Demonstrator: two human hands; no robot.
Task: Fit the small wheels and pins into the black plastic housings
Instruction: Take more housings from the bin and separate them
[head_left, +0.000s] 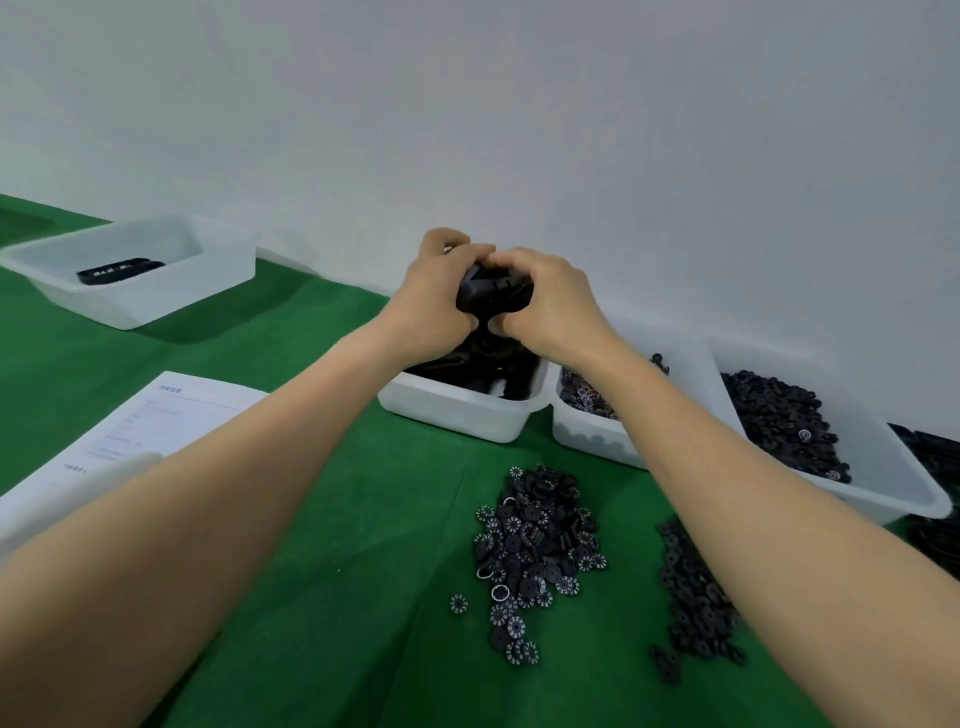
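both hands are raised over a white tray (457, 410) of black housings. the left hand (434, 296) and right hand (550, 299) curl tightly round one black housing (491, 291), held between them just above the tray. on the green cloth (337, 597) nearer the person lies a pile of small wheels (535, 551) with white marks round their faces, too small to read. beside it lies a second pile of plain black discs (696, 597). two more white trays (587, 436) (883, 467) of dark parts stand to the right. a printed sheet (156, 415) lies at left, its text too blurred to read. a far tray (156, 301) holds a few black parts.
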